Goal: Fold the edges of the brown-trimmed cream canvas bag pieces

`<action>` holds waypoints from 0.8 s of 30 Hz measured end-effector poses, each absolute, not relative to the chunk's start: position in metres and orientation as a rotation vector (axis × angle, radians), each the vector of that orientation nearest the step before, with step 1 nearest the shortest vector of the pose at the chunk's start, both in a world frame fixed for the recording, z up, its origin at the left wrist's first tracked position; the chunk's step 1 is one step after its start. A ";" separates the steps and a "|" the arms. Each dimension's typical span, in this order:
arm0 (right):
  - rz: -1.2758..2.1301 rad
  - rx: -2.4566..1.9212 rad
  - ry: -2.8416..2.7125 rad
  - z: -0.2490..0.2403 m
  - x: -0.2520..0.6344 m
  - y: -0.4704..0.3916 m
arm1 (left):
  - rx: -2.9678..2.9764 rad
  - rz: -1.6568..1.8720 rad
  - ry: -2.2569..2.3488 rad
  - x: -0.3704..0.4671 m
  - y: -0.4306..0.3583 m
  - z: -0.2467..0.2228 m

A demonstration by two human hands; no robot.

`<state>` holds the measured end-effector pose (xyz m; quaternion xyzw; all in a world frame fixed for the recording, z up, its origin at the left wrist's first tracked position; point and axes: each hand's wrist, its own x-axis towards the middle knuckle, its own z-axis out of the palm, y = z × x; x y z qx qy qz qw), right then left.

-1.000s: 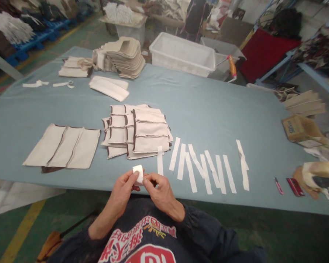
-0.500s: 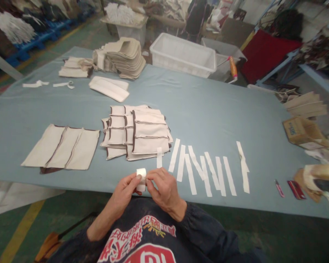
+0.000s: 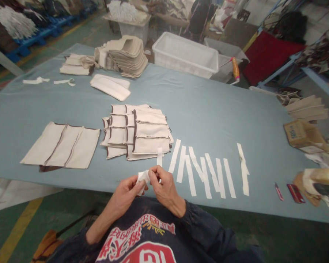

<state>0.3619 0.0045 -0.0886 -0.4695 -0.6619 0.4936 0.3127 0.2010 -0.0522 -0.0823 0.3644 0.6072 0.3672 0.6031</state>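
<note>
The white piece [image 3: 143, 176], seemingly light, soft and best taken by its edges, was pinched by left fingers [image 3: 137, 186] and right fingers [image 3: 154, 178].

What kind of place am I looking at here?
Probably a sewing or textile workshop: stitched cream panels lie piled on a large cloth-covered table, white strips are laid out beside them, and a thick stack of beige pieces stands toward the far edge.
</note>
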 end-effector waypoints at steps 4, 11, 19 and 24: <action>1.479 -1.194 -1.519 -0.079 0.368 0.022 | 0.964 0.795 1.448 0.201 -0.053 -0.082; 1.355 -1.225 -1.371 -0.043 0.388 0.094 | 1.275 0.635 1.483 0.202 -0.065 -0.082; 1.008 -1.286 -1.090 -0.033 0.395 0.177 | 1.335 0.582 1.459 0.196 -0.084 -0.100; 1.264 -1.387 -0.921 -0.043 0.384 0.222 | 1.430 0.644 1.424 0.199 -0.091 -0.107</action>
